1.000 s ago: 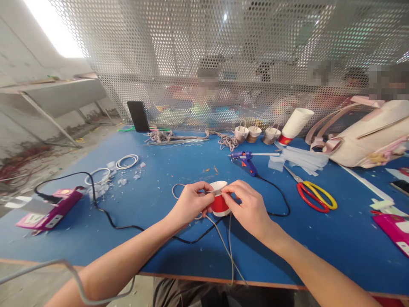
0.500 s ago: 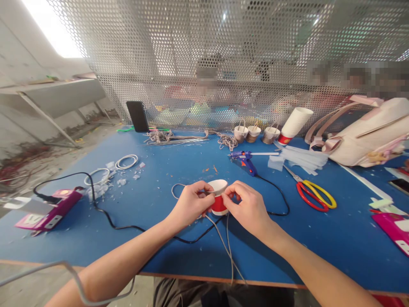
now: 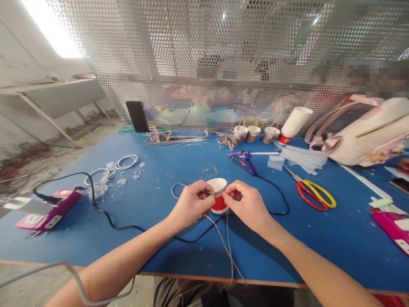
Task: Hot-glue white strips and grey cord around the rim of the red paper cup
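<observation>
Two hands [image 3: 195,201] [image 3: 247,202], curled inward, touching paper cup [image 3: 219,203]

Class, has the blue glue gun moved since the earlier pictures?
No; judged against the perforated panel behind it, the glue gun lies in the same place.

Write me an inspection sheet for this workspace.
Surface: blue tabletop, speckled with debris.
Work items: red-and-white paper cup between the hands; gray cord trails toward the near edge; glue gun and scissors lie to the right.
Clutter: translucent scraps beside two white rings, left.
Hands: left hand holds the cup; right hand touches its side, exact grip unclear.
Cables: black cable runs from magenta power strip under the left forearm.
Surroundings: perforated screen behind; pale bag, far right.
</observation>
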`<state>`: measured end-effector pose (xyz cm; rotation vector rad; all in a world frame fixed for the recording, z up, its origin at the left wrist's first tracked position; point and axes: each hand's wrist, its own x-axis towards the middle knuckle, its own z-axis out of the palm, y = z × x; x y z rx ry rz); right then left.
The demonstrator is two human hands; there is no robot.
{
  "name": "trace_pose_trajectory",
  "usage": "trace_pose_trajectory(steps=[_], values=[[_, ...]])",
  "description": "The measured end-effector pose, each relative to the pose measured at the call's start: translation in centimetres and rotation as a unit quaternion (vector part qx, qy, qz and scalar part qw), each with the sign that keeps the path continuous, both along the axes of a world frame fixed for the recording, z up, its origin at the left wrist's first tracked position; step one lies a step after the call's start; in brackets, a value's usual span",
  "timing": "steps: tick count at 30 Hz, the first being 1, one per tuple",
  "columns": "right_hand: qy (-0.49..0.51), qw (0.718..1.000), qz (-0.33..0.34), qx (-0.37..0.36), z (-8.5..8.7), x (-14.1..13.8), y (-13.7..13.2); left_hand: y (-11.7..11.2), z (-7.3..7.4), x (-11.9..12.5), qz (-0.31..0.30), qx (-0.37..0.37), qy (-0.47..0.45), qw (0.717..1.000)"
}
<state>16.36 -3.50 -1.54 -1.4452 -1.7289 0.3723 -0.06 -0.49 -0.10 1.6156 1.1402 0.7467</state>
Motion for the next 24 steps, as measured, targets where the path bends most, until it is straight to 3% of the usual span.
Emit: trace_pose_trajectory(steps=[8,15,24], values=[[0.019,0.999,0.005,-0.026,0.14,0.11,-0.03,0.1,0.32,-0.1,-0.026,-0.059,-0.05,0.997],[0.01,1.0,0.004,-0.024,0.1,0.13,0.04,0.19,-0.11,0.08,-0.02,-0.018,-0.019,0.999],[0.027,0.998,0.008,-0.064,0.39,0.35,-0.03,0.1,0.42,0.0,-0.019,-0.05,-0.037,0.998]])
